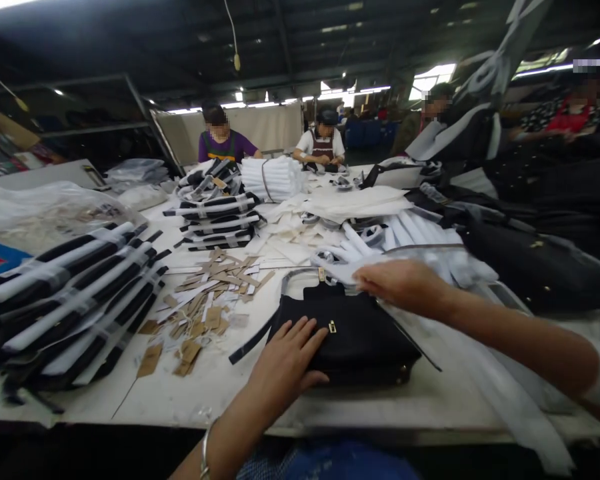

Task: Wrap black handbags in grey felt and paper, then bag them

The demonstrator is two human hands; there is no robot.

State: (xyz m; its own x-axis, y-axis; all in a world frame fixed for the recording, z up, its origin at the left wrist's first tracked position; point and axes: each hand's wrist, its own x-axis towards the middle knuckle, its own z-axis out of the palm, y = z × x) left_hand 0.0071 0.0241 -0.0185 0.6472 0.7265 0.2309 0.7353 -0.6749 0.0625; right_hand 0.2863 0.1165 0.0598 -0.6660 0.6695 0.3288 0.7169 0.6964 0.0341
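Note:
A black handbag (350, 350) with a small gold clasp lies flat on the table in front of me. My left hand (293, 353) rests on its left side with fingers stretched out. Above the bag's far right edge, my right hand (385, 283) is closed on a white foam strip (343, 268), whose end points left over the bag's top. The bag's handle (286, 283) stands up at the far side, wrapped in pale material. A gold fitting (321, 274) shows at the top flap. A dark strap (254, 343) sticks out at the bag's left.
Stacked black bags with white padding (80, 293) fill the left. Brown tags and paper strips (200, 320) lie beside the handbag. Rolled white foam (420, 233) and more black bags (535, 267) are at right. Two co-workers (225, 143) sit across the worktable (130, 403).

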